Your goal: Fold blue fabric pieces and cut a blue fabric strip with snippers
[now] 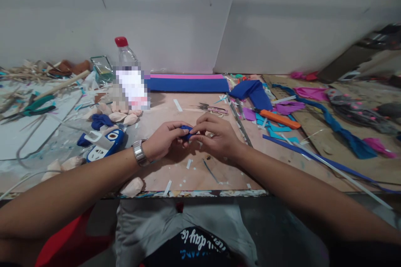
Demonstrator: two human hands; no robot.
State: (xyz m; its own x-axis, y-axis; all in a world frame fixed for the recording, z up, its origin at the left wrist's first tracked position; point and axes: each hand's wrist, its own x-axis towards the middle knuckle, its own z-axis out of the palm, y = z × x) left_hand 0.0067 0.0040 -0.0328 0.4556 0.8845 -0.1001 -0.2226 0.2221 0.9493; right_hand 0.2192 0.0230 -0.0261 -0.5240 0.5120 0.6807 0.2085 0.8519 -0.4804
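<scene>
Dark, white-lettered cloth shirt (196, 250): nearest.
Left hand (164, 139), right hand (219, 135): both pinching small blue cloth piece (186, 132).
Piece progress: apparently unfinished; remainder unclear.

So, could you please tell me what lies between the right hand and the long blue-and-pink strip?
In the head view, pink-handled snips lie between the right hand and the strip, with a white scrap farther left.

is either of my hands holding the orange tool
No, the left hand and right hand hold a blue piece; the orange tool lies to the right.
</scene>
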